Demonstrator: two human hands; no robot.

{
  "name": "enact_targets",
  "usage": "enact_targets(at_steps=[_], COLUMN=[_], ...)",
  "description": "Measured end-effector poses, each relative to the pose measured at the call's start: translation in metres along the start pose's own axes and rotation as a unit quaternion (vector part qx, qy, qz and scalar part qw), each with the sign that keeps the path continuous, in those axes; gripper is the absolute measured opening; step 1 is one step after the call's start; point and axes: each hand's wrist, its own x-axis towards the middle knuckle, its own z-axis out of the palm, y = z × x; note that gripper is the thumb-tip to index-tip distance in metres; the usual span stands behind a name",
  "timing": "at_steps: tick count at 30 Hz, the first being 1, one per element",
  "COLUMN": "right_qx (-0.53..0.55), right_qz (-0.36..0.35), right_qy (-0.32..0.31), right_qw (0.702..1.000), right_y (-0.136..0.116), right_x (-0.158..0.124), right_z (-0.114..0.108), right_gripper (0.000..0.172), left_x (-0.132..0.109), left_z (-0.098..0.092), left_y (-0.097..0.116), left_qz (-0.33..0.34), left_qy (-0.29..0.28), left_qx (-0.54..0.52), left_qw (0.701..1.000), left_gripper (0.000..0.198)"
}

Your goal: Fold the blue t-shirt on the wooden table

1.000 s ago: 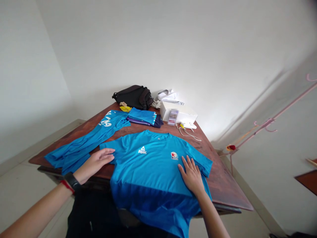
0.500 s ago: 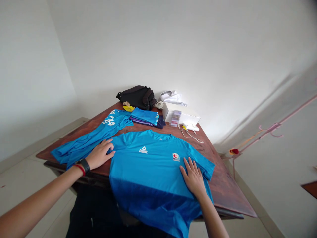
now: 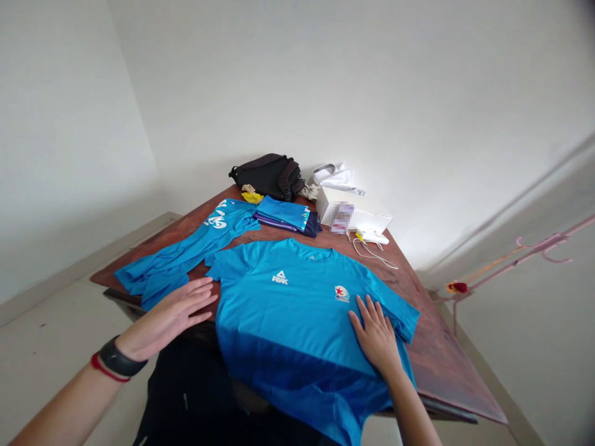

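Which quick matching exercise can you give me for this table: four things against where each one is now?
Things:
1. right hand
2. left hand
3. black bag
4. white box

Places:
A. behind the folded clothes
B. right of the folded clothes
C. flat on the blue T-shirt
D. just left of the blue T-shirt

Pairs: 1-C; 2-D; 3-A; 4-B

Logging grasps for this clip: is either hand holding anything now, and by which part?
Nothing is held. The right hand lies flat on the front of the blue T-shirt, not gripping it; the left hand is open beside the shirt.
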Motion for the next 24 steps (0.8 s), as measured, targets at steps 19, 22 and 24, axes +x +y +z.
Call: enact_targets(at_steps=[19, 22, 24], right_qx=[0.045, 0.053, 0.06], right_qz=[-0.008, -0.009, -0.008], right_qy=[0.04, 0.047, 0.052], right_qw=[0.998, 0.997, 0.997], right_y=[-0.004, -0.004, -0.005], right_x=[0.001, 0.001, 0.001], right_z=[0.002, 0.004, 0.005], right_gripper=[0.064, 0.064, 0.064], left_x=[0.052, 0.05, 0.049], left_z=[0.005, 0.012, 0.017], left_y=[0.031, 0.028, 0.025], left_qz=[-0.101, -0.057, -0.048], left_qy=[-0.131, -0.123, -0.114], left_qx=[0.15, 0.147, 0.139], left_qw=[0.975, 0.98, 0.983], left_gripper=[0.053, 0.055, 0.057])
